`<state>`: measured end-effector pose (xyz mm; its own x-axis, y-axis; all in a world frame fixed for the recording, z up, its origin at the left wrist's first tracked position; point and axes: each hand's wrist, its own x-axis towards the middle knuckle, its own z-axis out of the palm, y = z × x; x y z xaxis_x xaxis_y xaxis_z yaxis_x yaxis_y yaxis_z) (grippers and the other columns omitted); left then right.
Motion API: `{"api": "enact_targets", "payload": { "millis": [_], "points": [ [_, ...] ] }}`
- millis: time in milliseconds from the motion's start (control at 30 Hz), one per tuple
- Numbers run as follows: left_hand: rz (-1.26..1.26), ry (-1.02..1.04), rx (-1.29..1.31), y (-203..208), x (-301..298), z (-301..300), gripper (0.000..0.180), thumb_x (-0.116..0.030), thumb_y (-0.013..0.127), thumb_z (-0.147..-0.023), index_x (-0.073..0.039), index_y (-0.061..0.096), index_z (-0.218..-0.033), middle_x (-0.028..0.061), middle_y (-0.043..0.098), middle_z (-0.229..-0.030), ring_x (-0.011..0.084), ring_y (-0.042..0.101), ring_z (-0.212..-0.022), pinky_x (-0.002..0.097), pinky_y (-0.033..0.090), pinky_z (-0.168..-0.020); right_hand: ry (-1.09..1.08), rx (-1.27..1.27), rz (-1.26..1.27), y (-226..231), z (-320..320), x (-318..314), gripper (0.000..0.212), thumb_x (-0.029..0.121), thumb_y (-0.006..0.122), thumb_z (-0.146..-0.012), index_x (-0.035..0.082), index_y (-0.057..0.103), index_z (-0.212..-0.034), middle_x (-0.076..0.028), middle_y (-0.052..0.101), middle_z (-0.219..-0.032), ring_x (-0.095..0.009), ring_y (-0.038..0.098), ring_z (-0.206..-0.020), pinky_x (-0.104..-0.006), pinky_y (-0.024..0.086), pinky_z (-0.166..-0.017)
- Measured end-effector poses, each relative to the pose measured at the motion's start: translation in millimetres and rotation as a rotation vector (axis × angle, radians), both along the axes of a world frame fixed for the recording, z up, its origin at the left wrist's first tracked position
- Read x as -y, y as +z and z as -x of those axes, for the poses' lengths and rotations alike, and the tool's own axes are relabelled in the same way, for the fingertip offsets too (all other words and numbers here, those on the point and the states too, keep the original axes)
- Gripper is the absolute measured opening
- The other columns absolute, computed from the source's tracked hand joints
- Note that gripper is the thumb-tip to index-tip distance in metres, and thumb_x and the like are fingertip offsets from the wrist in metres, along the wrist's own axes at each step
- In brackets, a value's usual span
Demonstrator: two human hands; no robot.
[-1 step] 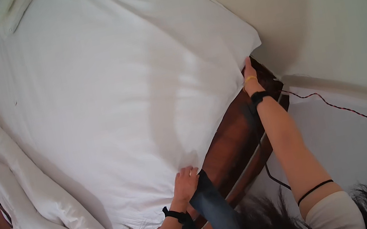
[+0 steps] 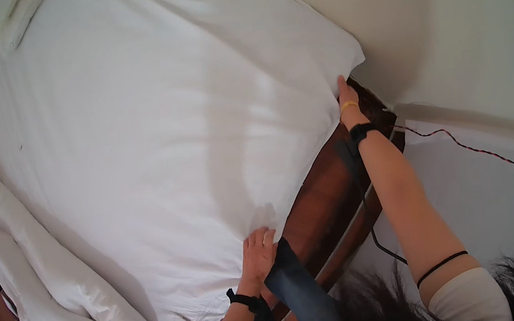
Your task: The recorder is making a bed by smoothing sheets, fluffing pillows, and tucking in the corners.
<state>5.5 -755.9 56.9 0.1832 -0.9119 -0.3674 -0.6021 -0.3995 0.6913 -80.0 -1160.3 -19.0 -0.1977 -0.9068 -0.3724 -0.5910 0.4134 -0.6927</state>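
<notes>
A bed (image 2: 338, 194) with a white sheet (image 2: 164, 142): left hand (image 2: 258, 251) lies flat and released on it, right hand (image 2: 346, 98) pinches its corner.

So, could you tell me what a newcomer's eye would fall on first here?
A big white sheet covers the bed and fills most of the view. The right hand reaches its far corner by the brown wooden frame, while the left hand presses flat on its near edge.
</notes>
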Motion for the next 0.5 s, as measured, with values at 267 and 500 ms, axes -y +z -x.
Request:
{"api": "enact_targets", "payload": {
  "millis": [267,500],
  "points": [
    [-0.056,-0.196,0.185,-13,54,-12,0.075,-0.030,0.064,-0.062,-0.010,0.027,-0.123,0.0131,0.018,-0.131,0.0293,0.016,-0.121,0.0496,0.015,-0.095,-0.125,-0.238,0.187,3,17,62,0.032,0.024,0.053,-0.073,-0.001,0.050,-0.093,-0.017,0.055,-0.093,-0.030,0.053,-0.087,-0.0361,0.041,-0.075],
    [-0.128,-0.222,0.272,-28,49,-5,0.087,-0.042,0.065,-0.057,-0.012,0.021,-0.126,0.0128,0.012,-0.133,0.0306,0.011,-0.123,0.0542,0.013,-0.094,-0.040,-0.698,0.296,-3,-10,31,0.050,0.033,0.051,-0.075,0.006,0.037,-0.114,-0.016,0.037,-0.118,-0.031,0.035,-0.109,-0.0472,0.030,-0.086]
  ]
}}
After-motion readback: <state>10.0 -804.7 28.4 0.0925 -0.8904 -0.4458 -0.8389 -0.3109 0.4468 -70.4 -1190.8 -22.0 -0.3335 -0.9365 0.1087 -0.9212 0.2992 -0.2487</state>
